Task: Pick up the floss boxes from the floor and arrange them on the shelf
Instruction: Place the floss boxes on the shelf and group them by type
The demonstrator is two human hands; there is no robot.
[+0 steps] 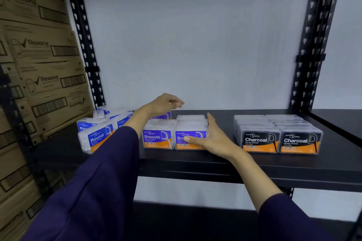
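Purple "Smooth" floss boxes (176,137) sit mid-shelf (215,164), between the blue Round boxes (98,137) and black Charcoal boxes (278,139). Right hand (211,141), fingers straight, presses their right side; left hand (166,103) hovers relaxed, empty. Step: squaring rows. Next, likely tidy the tumbled Round boxes.

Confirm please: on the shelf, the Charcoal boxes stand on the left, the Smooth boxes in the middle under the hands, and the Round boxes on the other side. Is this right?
Not quite. In the head view the Charcoal boxes stand on the right of the shelf, and the Round boxes on the left. The Smooth boxes are indeed in the middle, with the right hand against them.
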